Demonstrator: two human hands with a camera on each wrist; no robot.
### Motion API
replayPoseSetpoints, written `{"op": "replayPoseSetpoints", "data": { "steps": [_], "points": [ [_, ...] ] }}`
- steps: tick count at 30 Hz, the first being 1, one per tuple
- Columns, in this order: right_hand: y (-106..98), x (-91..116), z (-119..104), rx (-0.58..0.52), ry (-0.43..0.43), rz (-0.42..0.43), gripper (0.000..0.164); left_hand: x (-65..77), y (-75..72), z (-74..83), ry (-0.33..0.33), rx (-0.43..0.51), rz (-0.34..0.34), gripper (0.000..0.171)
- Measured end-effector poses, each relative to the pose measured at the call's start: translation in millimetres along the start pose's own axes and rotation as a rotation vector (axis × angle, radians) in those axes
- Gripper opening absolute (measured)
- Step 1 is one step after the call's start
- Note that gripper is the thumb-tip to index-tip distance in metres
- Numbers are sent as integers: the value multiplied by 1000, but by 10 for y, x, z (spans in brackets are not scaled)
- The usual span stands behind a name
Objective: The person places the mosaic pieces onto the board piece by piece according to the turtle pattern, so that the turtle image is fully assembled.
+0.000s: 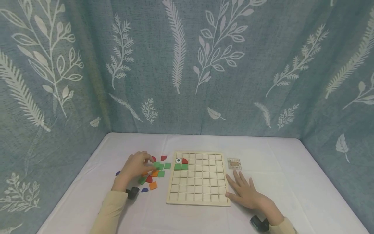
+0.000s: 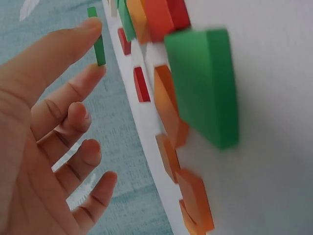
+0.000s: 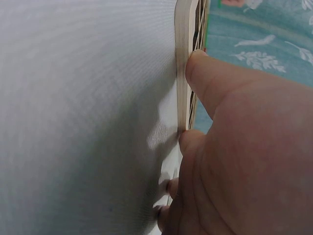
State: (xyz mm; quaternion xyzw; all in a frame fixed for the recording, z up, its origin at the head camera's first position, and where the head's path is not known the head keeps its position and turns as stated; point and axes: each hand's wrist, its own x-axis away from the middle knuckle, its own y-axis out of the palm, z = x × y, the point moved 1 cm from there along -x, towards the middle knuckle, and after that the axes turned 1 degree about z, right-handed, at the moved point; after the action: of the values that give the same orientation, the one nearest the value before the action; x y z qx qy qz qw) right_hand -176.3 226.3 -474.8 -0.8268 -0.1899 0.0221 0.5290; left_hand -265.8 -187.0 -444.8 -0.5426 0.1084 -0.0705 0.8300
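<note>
My left hand pinches a green square tile between thumb and index finger, above a loose group of coloured tiles. The other fingers are loosely bent. A wooden grid board lies in the middle of the table. In its upper left cells sit a white tile with a black dot, a red quarter-round tile and two green squares. My right hand lies at the board's right side with fingers spread, its thumb touching the board's edge.
Around the left hand lie orange squares, red rounded pieces, blue half-rounds and more green squares. A small printed card rests right of the board. A patterned curtain hangs behind the white-covered table.
</note>
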Motion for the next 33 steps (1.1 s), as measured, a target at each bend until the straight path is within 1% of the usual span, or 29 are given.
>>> {"op": "replayPoseSetpoints", "data": {
  "steps": [4, 10, 15, 20, 22, 26, 33],
  "points": [
    [11, -6, 7, 4, -1, 5, 71, -3, 22, 88, 14, -5, -1, 23],
    [20, -2, 6, 16, 8, 9, 72, -18, 93, 160, 48, -19, 9, 23],
    [23, -3, 4, 16, 7, 8, 72, -31, 136, 241, 101, -19, 28, 26],
    [24, -1, 13, 2, -6, 5, 71, -46, 154, 353, 164, -45, 26, 30],
    [23, 1, 14, 1, -9, 2, 71, -53, 165, 393, 173, -47, 20, 29],
    [8, 6, 1, -2, -9, 1, 71, -72, 197, 461, 196, -38, 13, 26],
    [-12, 9, -17, -6, -3, -2, 71, -101, 282, 535, 227, -6, 8, 27]
  ]
}}
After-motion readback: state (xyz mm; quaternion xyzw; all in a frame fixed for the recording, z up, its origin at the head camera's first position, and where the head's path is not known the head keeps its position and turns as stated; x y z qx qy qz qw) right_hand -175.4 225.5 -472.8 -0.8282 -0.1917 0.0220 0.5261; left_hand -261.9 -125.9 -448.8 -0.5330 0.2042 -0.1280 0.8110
